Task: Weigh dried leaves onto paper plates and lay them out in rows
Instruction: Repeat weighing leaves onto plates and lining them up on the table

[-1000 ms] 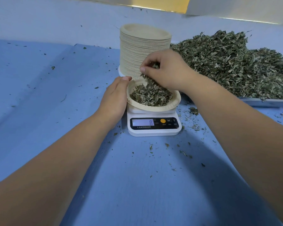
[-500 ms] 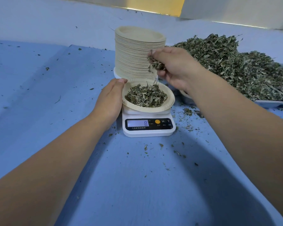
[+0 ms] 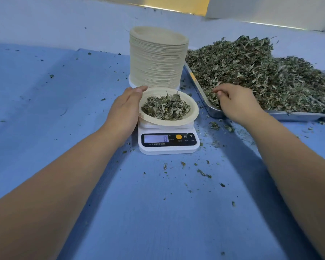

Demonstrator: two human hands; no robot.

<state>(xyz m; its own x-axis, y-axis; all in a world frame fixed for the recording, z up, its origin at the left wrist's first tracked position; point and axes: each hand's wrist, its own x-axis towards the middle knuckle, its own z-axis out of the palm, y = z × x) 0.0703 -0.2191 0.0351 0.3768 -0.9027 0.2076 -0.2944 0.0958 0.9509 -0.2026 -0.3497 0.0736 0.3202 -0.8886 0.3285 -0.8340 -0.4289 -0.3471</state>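
Worktable, covered in blue cloth (image 3: 45,109).

- Kitchen scale (image 3: 168,141): white, centre of the table, display facing the near edge and reading 8.
- Paper plate (image 3: 194,113): sits on the scale and holds a shallow mound of dried leaves (image 3: 165,107).
- Stack of plates (image 3: 156,62): tall, cream-coloured, upright, just behind the scale on the far side.
- Metal tray (image 3: 296,115): right of the scale and the stack, its near left corner close to the plate. It is piled high with a heap of leaves (image 3: 251,72), deepest toward the far side.
- Left hand (image 3: 126,107): laid against the left rim of the plate on the scale, fingers straight and together, the fingertips reaching round the far edge of the rim. The thumb is hidden.
- Right hand (image 3: 236,102): well apart from the left, palm down on the leaves at the tray's near left corner, fingers bent into them. Whether it grips any cannot be told.
- Leaf crumbs (image 3: 204,173): scattered on the cloth, thickest near and to the right of the scale, a few specks off to the left.
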